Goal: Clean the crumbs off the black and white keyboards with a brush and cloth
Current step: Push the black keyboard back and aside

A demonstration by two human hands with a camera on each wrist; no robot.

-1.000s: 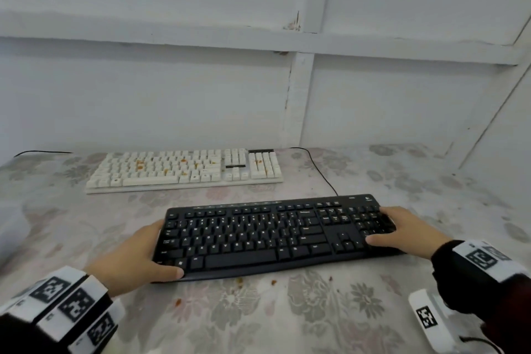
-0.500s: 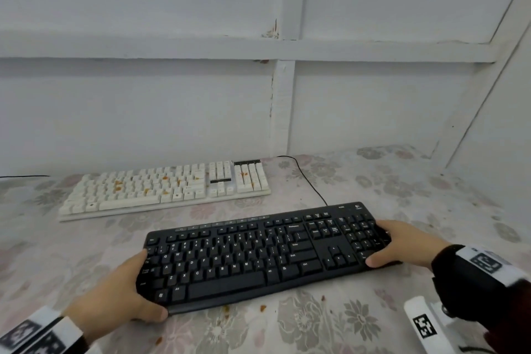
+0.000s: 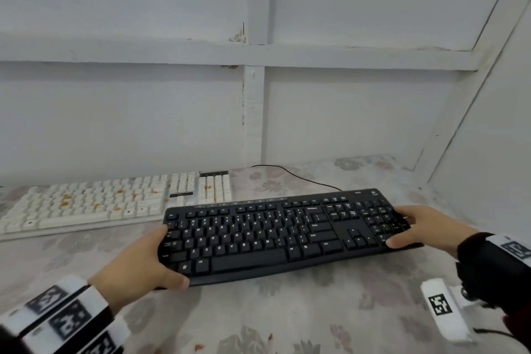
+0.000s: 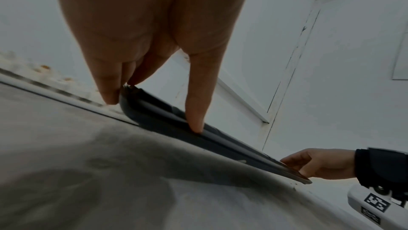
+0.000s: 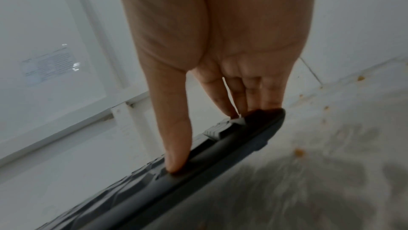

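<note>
So at this point both hands were on the black keyboard (image 3: 283,234), one at each end. The left hand (image 3: 138,264) had its thumb hooked over the front edge and fingers round the left end, and the right hand (image 3: 428,227) was pinching the right end the same way, thumb on top near the number pad. From the wrist views the keyboard looked lifted clear of the counter (image 3: 287,319), tilted a bit, with its shadow underneath. So each grip was clamped on the keyboard, not spread out.

The white keyboard (image 3: 115,204) sat further back on the left, near the wall, still covered in orange crumbs (image 3: 65,204). A few crumbs were lying on the flowery counter cover near the front too. The black one looked pretty clean on top from the head view, though I couldn't tell about between the keys.

My guess is this was the shake-out or reposition step for the black keyboard. The next move probably needs it set down flat somewhere out of the way, then a brush or cloth for the white one. I couldn't see either tool anywhere in the shots.
</note>
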